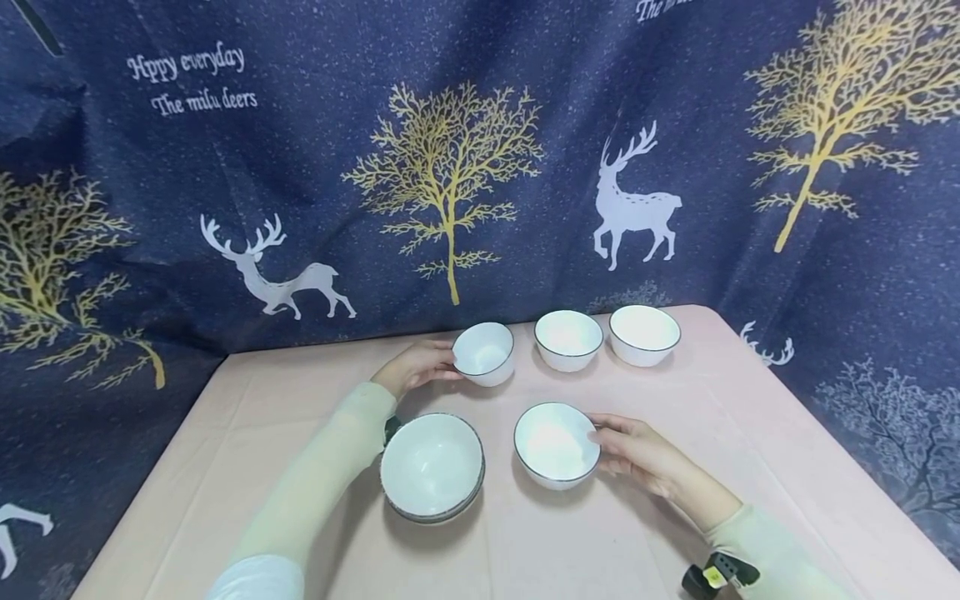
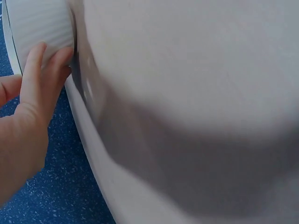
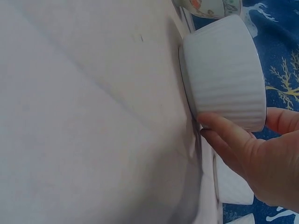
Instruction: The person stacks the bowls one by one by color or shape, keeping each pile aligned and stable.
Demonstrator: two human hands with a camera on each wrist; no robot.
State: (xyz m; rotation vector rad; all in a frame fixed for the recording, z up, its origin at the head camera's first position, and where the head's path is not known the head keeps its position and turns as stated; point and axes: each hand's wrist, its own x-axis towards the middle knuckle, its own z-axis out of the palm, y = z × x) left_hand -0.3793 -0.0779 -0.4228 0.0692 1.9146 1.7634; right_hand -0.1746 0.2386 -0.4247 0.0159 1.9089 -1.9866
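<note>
My left hand [image 1: 422, 365] grips the left side of a small white bowl [image 1: 483, 353] at the back of the table, with the thumb at its rim. In the left wrist view the fingers press on the ribbed outer wall of this bowl [image 2: 42, 28]. The right hand [image 1: 637, 454] pinches the right side of another white bowl [image 1: 557, 442] nearer the front, its thumb over the dark-edged rim. The right wrist view shows this bowl [image 3: 224, 74] from the side, with fingers under its ribbed wall. Between the arms stands a stack of larger bowls [image 1: 433, 467] with speckled grey rims.
Two more white bowls [image 1: 568, 340] [image 1: 645, 335] stand along the back right of the pink-covered table [image 1: 247, 433]. Behind the table hangs a dark blue cloth [image 1: 315, 167] with deer and trees. The left forearm passes beside the stacked bowls.
</note>
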